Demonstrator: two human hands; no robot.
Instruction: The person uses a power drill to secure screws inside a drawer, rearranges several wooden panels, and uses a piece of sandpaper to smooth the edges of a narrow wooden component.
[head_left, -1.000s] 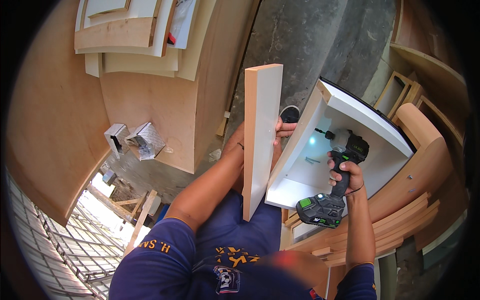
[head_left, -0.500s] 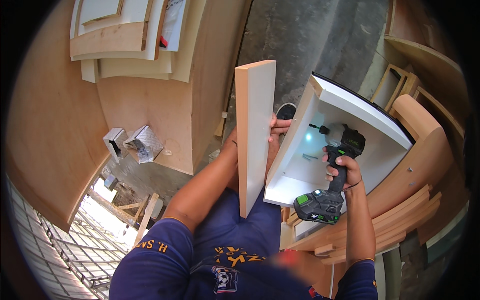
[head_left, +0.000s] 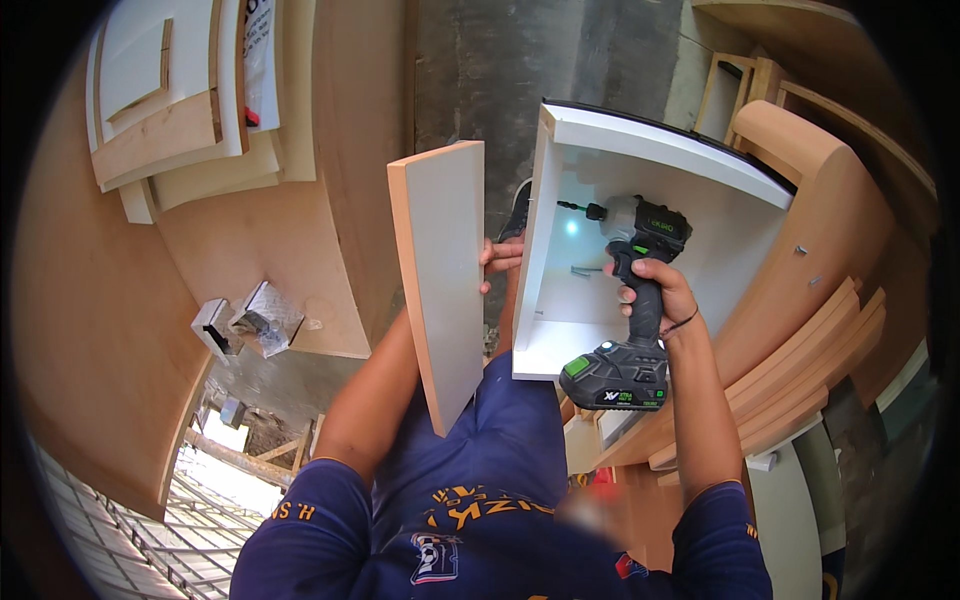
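item: cordless drill driver (head_left: 632,300), black and grey with green accents, battery block at the foot. position: inside the open white cabinet box (head_left: 640,200), bit levelled toward the box's left side wall, its work light throwing a pale spot on the back. held by the right hand (head_left: 655,290), grip wrapped tight round the handle. handling, judged: dense and bottom-heavy from the battery, rigid, moulded handle unlikely to slip; best taken at the handle just above the battery, as here.

item: flat board panel (head_left: 445,270), pale face, raw tan edge, standing nearly upright between the knees and the box, just beside its left wall. left hand (head_left: 500,257) has its grip closed on the panel's far edge, fingertips (head_left: 492,285) curling round; palm hidden behind the board. handling, judged: stiff, moderately light, smooth laminated face may slide, corners and edges prone to chipping; hold at mid-height along an edge.

item: white cabinet box, three-sided, open toward the viewer, resting against stacked curved wooden parts (head_left: 800,370).

surroundings: plywood sheets (head_left: 300,180), dark blue clothing (head_left: 480,480).
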